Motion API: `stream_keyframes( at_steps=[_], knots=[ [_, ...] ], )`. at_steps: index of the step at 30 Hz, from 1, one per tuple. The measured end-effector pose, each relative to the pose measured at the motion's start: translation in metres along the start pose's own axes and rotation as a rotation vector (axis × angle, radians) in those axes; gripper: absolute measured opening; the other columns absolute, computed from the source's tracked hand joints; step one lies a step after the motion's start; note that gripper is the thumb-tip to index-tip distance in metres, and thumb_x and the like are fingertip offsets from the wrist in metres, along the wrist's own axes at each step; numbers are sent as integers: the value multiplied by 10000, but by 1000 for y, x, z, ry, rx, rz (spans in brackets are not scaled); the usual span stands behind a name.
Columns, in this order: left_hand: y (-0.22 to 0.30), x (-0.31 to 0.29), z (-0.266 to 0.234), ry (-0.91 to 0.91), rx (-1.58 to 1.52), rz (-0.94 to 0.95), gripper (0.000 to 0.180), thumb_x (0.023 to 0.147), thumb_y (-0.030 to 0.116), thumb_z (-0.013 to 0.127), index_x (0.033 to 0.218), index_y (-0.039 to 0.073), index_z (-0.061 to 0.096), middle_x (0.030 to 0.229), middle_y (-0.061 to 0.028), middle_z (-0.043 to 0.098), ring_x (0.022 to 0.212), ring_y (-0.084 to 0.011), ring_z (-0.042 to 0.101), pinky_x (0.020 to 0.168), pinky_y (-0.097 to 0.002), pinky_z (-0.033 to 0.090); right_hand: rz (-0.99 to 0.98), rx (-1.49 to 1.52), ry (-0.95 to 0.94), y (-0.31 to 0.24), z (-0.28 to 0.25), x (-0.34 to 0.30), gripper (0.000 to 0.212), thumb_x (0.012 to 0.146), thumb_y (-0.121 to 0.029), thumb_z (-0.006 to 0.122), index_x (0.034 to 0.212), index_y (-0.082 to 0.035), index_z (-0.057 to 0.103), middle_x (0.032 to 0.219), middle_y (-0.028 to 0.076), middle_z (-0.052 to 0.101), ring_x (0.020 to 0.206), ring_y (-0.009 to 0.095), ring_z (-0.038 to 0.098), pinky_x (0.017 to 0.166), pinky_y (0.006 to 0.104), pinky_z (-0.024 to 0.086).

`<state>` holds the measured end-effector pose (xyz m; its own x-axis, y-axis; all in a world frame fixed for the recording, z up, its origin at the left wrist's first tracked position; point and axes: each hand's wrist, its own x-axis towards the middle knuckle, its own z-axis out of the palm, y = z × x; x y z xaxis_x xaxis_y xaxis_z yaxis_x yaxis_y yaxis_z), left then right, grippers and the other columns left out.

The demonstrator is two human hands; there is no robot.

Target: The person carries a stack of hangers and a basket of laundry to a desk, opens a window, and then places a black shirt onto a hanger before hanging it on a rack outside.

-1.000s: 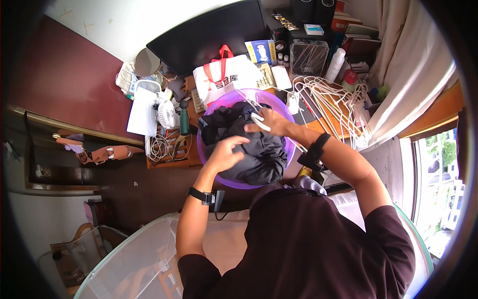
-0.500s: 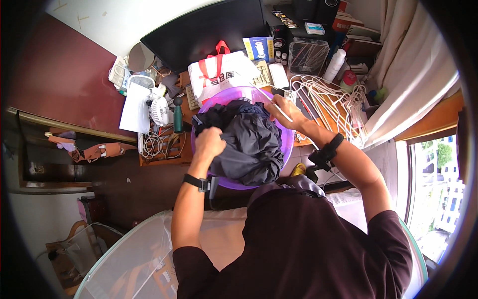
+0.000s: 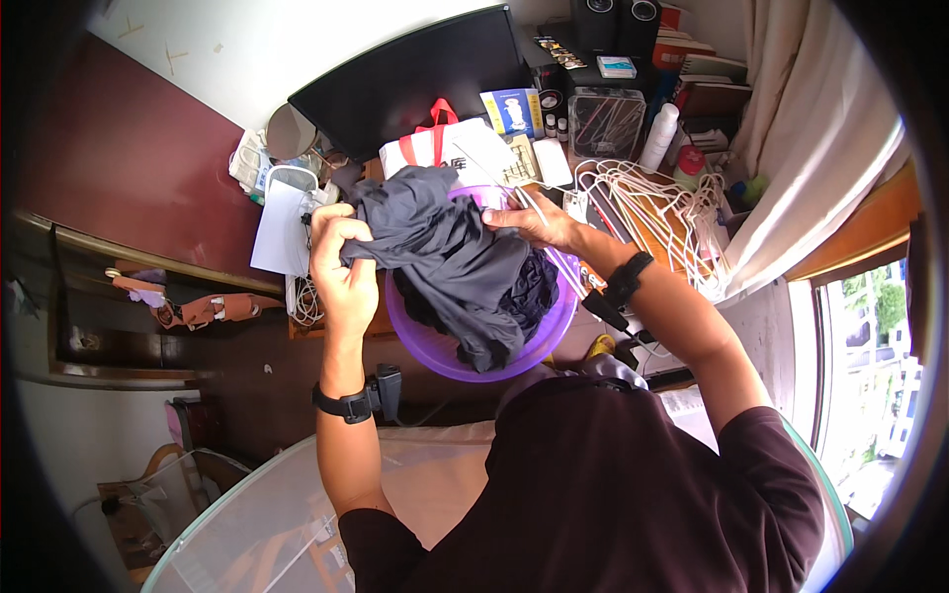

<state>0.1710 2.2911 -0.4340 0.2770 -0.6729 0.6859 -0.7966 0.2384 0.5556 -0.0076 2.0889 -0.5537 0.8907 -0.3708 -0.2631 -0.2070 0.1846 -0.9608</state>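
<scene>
My left hand is closed on a dark grey garment, lifting it at its left side. Folds of the cloth hang down into a purple plastic basin. Between the fingers of my right hand is a thin white clothes hanger, its bars slanting past the hand. My right thumb lies at the garment's right edge; whether it pinches the cloth I cannot tell. More dark clothing lies in the basin under the lifted piece.
Behind the basin, a white bag with red handles stands before a black monitor. Tangled white cables cover the desk at right, near a white bottle and a curtain. White mesh netting is behind me.
My left hand has moved left and up, drawing the grey garment out of the pile and spreading it. My right hand has shifted slightly left and down, still with the hanger.
</scene>
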Motion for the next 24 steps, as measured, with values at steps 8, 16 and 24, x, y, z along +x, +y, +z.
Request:
stream_keyframes(
  at_steps=[8, 16, 24],
  knots=[
    [-22, -17, 16, 144, -619, -294, 250, 673, -175, 389, 795, 35, 448, 1087, -135, 523, 1067, -226, 497, 996, -294, 331, -242, -272, 258, -17, 30, -3, 498, 727, -399, 802, 838, -43, 471, 801, 76, 525, 801, 176, 505, 730, 311, 434],
    [-12, -4, 21, -96, -1057, -489, 241, 738, -171, 370, 830, 49, 401, 1141, -140, 516, 999, -188, 542, 908, -287, 449, -637, -140, 222, -42, 16, 8, 281, 713, -52, 655, 788, -46, 385, 793, 71, 515, 828, 153, 498, 736, 307, 443],
    [-61, -28, 5, -471, -324, -607, 256, 694, -175, 476, 853, 12, 549, 891, 6, 582, 836, -80, 531, 720, -199, 409, -455, -665, 273, -125, -4, -30, 187, 678, -108, 613, 755, 45, 537, 649, 142, 542, 626, 238, 521, 620, 390, 428]
  ],
)
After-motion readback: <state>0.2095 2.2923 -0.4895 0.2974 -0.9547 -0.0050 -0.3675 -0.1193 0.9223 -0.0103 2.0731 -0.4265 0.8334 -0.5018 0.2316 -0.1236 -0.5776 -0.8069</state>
